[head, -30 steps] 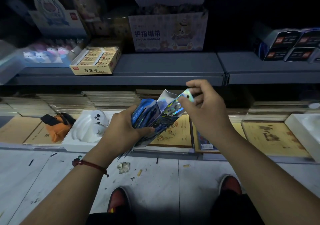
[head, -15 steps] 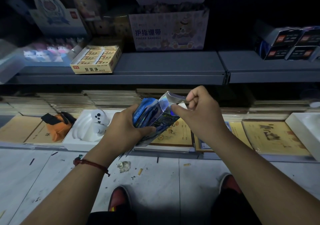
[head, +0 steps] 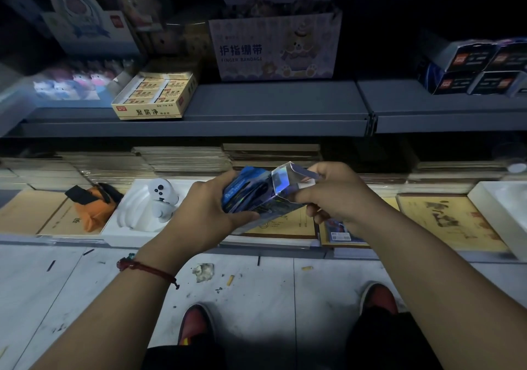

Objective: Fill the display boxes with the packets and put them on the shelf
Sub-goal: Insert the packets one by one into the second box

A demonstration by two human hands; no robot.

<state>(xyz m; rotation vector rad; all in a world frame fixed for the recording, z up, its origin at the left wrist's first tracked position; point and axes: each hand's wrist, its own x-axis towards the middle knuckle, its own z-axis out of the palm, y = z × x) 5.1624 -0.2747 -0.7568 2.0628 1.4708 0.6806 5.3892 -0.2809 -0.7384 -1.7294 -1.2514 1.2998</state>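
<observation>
Hands (head: 205, 212) (head: 342, 198) round iridescent box (head: 283, 182), blue packets (head: 245, 191)

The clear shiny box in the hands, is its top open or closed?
Open: on the clear iridescent plastic box, the end flap stands away from the mouth, by the right hand.

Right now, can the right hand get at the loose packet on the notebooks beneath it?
Probably yes, once freed. The loose packet lies uncovered on the notebooks just beneath the right hand, but that hand pinches the display box, which the left hand also grips.
</observation>
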